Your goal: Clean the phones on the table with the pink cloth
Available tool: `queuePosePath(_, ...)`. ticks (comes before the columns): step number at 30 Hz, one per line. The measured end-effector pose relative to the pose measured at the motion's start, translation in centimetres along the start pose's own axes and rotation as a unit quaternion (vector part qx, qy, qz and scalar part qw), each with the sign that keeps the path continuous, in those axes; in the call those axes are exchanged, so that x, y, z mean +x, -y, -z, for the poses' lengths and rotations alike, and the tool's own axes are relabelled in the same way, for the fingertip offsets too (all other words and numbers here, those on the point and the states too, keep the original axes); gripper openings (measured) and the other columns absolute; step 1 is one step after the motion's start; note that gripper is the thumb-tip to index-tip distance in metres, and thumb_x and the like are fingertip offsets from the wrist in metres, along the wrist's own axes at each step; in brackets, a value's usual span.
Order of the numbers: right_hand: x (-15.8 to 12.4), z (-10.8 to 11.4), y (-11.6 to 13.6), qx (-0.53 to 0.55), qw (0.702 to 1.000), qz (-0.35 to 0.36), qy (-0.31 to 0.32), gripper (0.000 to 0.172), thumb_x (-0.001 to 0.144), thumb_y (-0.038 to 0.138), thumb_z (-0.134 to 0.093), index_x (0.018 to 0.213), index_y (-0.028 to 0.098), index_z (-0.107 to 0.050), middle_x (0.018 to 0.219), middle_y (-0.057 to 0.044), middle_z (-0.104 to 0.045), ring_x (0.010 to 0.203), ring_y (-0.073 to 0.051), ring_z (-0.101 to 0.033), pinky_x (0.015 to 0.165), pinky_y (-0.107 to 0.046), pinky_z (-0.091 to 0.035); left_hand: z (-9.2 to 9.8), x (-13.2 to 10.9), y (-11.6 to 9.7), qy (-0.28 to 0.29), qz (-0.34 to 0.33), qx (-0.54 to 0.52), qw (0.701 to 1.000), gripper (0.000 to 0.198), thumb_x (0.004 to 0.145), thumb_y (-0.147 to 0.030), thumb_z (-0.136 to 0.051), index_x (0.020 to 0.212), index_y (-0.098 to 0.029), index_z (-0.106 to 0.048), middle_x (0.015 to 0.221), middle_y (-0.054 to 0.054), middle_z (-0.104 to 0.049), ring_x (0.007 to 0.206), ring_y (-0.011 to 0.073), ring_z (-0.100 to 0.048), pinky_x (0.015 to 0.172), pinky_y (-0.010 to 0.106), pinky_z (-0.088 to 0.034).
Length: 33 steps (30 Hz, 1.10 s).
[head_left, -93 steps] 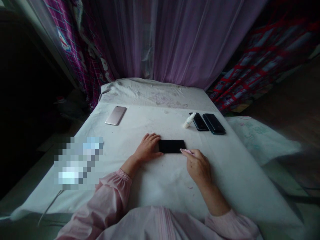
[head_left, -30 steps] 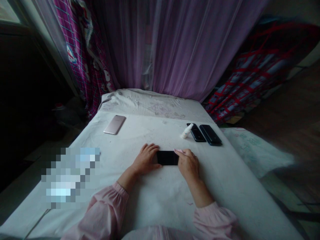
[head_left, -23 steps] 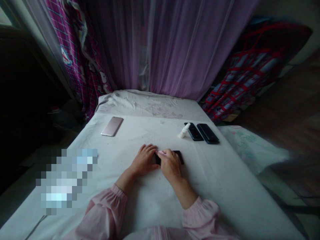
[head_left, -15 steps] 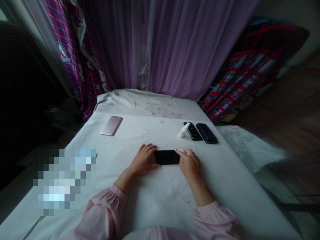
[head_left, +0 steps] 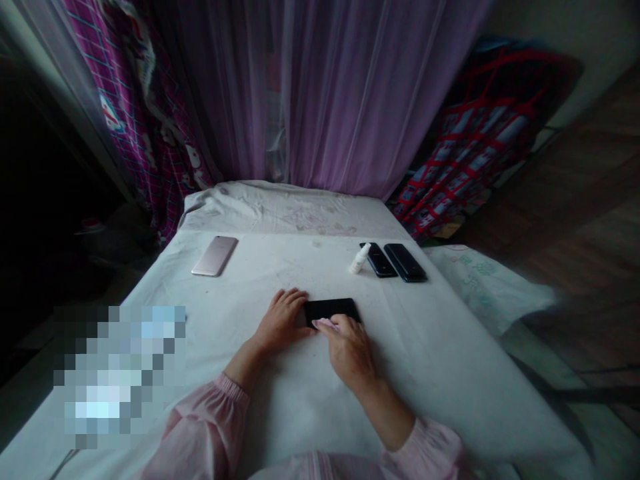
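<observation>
Right hand (head_left: pixel 350 348) clamps pink cloth (head_left: pixel 323 325) on black phone (head_left: pixel 330 308), near edge | left hand (head_left: pixel 281 321), thumb and fingers apart, touches its left end | phone well inside table (head_left: pixel 440 373) edges | white bottle (head_left: pixel 359 261) well beyond

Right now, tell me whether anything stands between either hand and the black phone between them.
Only the pink cloth does: the right hand holds it at the near edge of the black phone. Nothing visible separates the left hand from the phone's left end. The white bottle stands clear, farther back.
</observation>
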State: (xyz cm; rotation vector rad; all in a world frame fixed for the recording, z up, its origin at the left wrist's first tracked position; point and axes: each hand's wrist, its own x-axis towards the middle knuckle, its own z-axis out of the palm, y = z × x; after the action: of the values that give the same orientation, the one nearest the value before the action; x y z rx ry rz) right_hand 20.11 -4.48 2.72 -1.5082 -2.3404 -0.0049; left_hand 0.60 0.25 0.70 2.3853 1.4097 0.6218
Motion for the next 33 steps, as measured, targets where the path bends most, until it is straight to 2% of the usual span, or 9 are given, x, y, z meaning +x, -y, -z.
queuePosePath(4,-0.7,0.6,-4.2,-0.033,0.996,-0.071,-0.041,0.036,0.092,0.012,-0.046,0.113,0.032,-0.069,0.097,-0.005,-0.064,0.086,-0.017,-0.055,0.076,-0.028,-0.035,0.2,0.0,-0.1,0.012,0.0,-0.005,1.0,0.071,0.07,-0.05,-0.076,0.13,-0.022,-0.049,0.139,0.012,-0.051,0.135,0.0315,-0.036,0.114,0.053,-0.02)
queuePosePath(7,-0.3,0.7,-5.5,-0.054,0.99,-0.116,-0.054,0.036,0.092,0.011,-0.047,0.112,0.031,-0.069,0.096,-0.006,-0.064,0.085,-0.018,-0.055,0.074,-0.029,-0.035,0.2,-0.1,0.0,0.007,0.0,-0.006,1.0,0.07,0.072,-0.049,-0.075,0.131,-0.022,-0.048,0.139,0.011,-0.051,0.136,0.031,-0.036,0.114,0.053,-0.019)
queuePosePath(10,0.5,0.4,-3.5,-0.041,0.992,-0.112,-0.043,0.035,0.093,0.013,-0.046,0.114,0.029,-0.069,0.097,-0.007,-0.064,0.087,-0.018,-0.055,0.075,-0.029,-0.035,0.0,-0.1,0.1,0.002,-0.003,-0.002,1.0,0.07,0.072,-0.05,-0.075,0.13,-0.022,-0.048,0.139,0.012,-0.051,0.136,0.0309,-0.036,0.114,0.053,-0.02)
queuePosePath(15,1.3,-0.3,1.7,0.02,1.0,-0.016,-0.01,0.032,0.095,0.021,-0.047,0.118,0.033,-0.065,0.096,-0.006,-0.064,0.088,-0.018,-0.054,0.077,-0.03,-0.037,-0.1,-0.1,0.2,-0.002,-0.004,0.011,1.0,0.069,0.073,-0.049,-0.074,0.13,-0.02,-0.049,0.138,0.013,-0.052,0.134,0.0306,-0.038,0.113,0.052,-0.021)
queuePosePath(18,1.0,-0.5,0.8,0.04,0.999,-0.011,-0.02,0.033,0.094,0.02,-0.048,0.119,0.034,-0.065,0.097,-0.006,-0.064,0.089,-0.018,-0.055,0.078,-0.03,-0.039,0.2,-0.1,-0.1,-0.005,-0.004,0.014,1.0,0.067,0.075,-0.05,-0.072,0.13,-0.019,-0.049,0.137,0.013,-0.053,0.133,0.031,-0.04,0.113,0.053,-0.022)
queuePosePath(21,0.4,-0.8,-3.2,0.071,0.991,-0.079,-0.079,0.037,0.093,0.014,-0.042,0.116,0.027,-0.068,0.099,-0.008,-0.063,0.092,-0.017,-0.058,0.082,-0.029,-0.044,0.5,-0.1,-0.4,-0.003,-0.014,0.017,1.0,0.068,0.077,-0.053,-0.069,0.131,-0.018,-0.048,0.136,0.014,-0.054,0.132,0.0318,-0.041,0.112,0.055,-0.023)
queuePosePath(25,-0.3,-1.5,-7.6,0.145,0.954,-0.168,-0.204,0.035,0.091,0.02,-0.041,0.108,0.023,-0.072,0.096,-0.008,-0.061,0.088,-0.017,-0.062,0.076,-0.027,-0.051,0.7,-0.2,-0.8,-0.008,-0.026,0.016,0.999,0.063,0.083,-0.058,-0.058,0.13,-0.017,-0.049,0.134,0.014,-0.055,0.129,0.0312,-0.044,0.111,0.056,-0.023)
queuePosePath(29,-0.1,-2.0,-7.2,0.22,0.93,-0.124,-0.268,0.033,0.092,0.022,-0.043,0.109,0.023,-0.071,0.096,-0.008,-0.061,0.092,-0.017,-0.063,0.081,-0.028,-0.054,0.9,-0.3,-0.9,-0.02,-0.021,0.022,0.999,0.055,0.089,-0.056,-0.05,0.127,-0.017,-0.052,0.131,0.013,-0.058,0.127,0.0298,-0.047,0.11,0.055,-0.025)
queuePosePath(33,0.5,-1.8,-5.6,0.213,0.933,-0.09,-0.276,0.033,0.093,0.02,-0.043,0.111,0.023,-0.07,0.097,-0.008,-0.059,0.092,-0.017,-0.064,0.082,-0.029,-0.055,0.8,-0.2,-1.0,-0.029,-0.02,0.031,0.999,0.05,0.091,-0.056,-0.046,0.123,-0.019,-0.056,0.128,0.012,-0.06,0.124,0.0288,-0.05,0.109,0.055,-0.027)
